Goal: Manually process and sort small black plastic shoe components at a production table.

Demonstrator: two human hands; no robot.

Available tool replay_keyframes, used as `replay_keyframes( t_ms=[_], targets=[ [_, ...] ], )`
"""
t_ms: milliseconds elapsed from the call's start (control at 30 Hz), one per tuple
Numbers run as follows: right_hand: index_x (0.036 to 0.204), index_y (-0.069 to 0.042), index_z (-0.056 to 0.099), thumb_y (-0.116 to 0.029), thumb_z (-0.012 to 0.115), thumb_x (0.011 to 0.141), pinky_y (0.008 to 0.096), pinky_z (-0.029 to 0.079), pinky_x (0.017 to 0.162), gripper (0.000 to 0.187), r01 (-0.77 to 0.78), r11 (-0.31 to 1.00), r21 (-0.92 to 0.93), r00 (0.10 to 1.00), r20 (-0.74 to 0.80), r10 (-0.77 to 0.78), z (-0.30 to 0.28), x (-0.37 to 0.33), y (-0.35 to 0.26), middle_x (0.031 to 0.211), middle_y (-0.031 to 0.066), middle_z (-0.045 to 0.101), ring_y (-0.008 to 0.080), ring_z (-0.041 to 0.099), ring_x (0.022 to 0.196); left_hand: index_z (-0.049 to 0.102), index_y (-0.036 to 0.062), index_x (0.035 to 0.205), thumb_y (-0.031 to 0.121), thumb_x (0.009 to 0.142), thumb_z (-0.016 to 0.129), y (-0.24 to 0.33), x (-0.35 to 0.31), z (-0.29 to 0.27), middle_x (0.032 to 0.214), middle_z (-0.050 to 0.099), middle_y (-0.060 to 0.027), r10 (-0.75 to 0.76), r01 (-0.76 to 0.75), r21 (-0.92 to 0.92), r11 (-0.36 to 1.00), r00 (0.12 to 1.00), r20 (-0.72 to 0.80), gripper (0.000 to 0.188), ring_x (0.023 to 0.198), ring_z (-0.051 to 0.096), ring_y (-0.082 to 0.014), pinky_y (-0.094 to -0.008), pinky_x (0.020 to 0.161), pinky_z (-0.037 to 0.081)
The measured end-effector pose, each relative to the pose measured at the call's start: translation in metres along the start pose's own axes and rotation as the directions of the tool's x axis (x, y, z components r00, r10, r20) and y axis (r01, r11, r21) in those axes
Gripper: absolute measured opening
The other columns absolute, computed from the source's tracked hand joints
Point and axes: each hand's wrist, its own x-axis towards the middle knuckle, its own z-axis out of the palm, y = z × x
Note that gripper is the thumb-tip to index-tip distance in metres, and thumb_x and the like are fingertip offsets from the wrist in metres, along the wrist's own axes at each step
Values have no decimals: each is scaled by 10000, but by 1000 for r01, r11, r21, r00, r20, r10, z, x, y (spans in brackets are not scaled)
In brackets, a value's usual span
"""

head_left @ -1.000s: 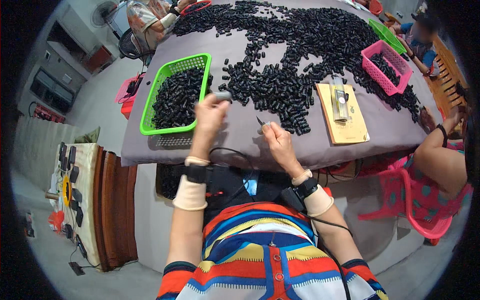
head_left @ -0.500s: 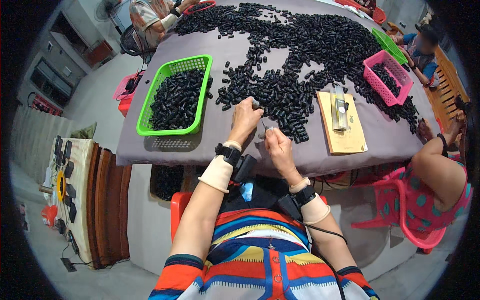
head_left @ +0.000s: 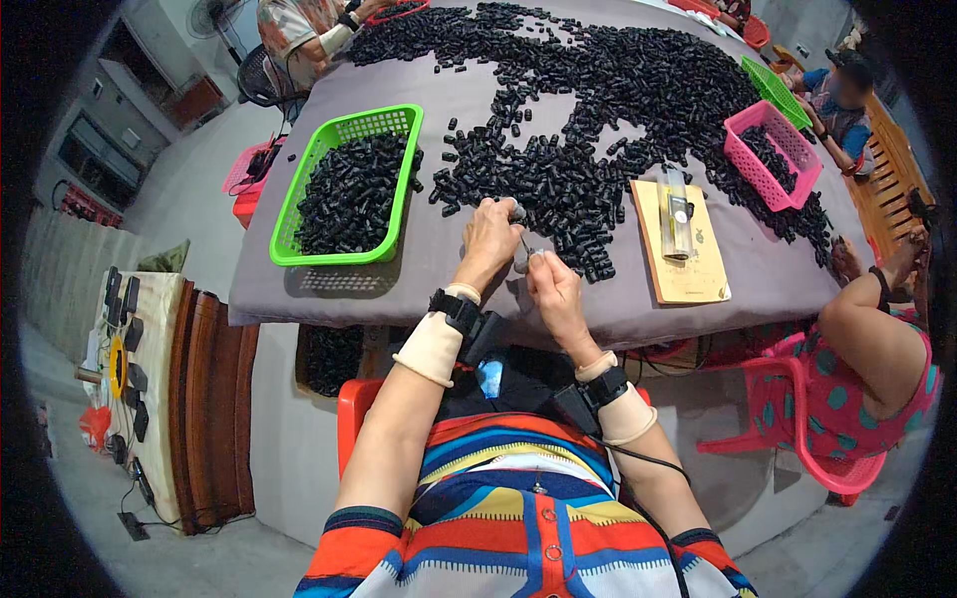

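Near the front edge of the table, my left hand (head_left: 488, 241) is closed in a pinch, with grey covers on the fingertips. What it grips is hidden. Just right of it and a little nearer me, my right hand (head_left: 556, 301) also pinches, its fingertips grey-covered too. A thin dark piece (head_left: 525, 245) shows in the small gap between the hands; I cannot tell which hand holds it. Right beyond my fingers lies a spread of small black cylindrical parts (head_left: 568, 199). Black straps with small boxes sit on both my wrists over pale bands.
A green basket (head_left: 281, 221) of black parts stands left. Right of my hands, a clear plastic box (head_left: 677, 224) lies on a tan booklet (head_left: 710, 279). Further right are a pink basket (head_left: 743, 164) and a green one (head_left: 773, 90). Other people sit around the table.
Both hands stay almost in place, still pinching. The fingers have shifted only slightly, and the whole view has moved a little.
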Motion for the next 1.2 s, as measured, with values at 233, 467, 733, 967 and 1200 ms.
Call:
replay_keyframes(
  t_ms=[233,467,733,967,1200],
  targets=[
    [659,-82,421,-267,450,917,186,257,427,319,-31,999,34,999,18,30,-1,1,7,555,-50,396,23,319,484,574,12,786,88,612,694,-13,-11,-9,746,565,-115,79,-77,-62,995,997,28,224,627,560,-266,-354,579,450],
    [674,-14,460,-275,457,900,270,346,451,345,-8,999,-52,1000,-11,7,-3,2,3,518,34,452,85,412,492,608,24,844,-5,704,619,-1,-56,-18,631,536,0,-263,436,-729,528,900,348,144,474,444,-66,-214,422,375],
    [680,-11,459,-280,451,904,277,356,460,351,-58,997,-49,998,9,58,-2,2,2,523,39,457,90,413,493,575,16,922,36,807,557,-7,-73,-21,707,565,-33,-23,467,-821,329,873,487,118,513,494,-72,-178,450,405],
    [704,-74,445,-296,439,920,202,284,434,310,-55,997,55,998,-8,55,-3,1,6,568,-40,418,33,358,503,563,27,989,49,843,525,-17,-73,-23,789,591,-47,-96,476,-874,95,878,468,153,583,535,-94,-194,506,440],
    [713,-64,459,-294,443,919,197,311,468,309,-35,999,31,997,77,33,-1,-1,-5,588,-39,431,41,368,523,573,20,985,52,835,545,-22,-76,-26,809,601,-75,-95,431,-891,-142,890,445,155,592,529,-102,-197,481,421]
  ],
)
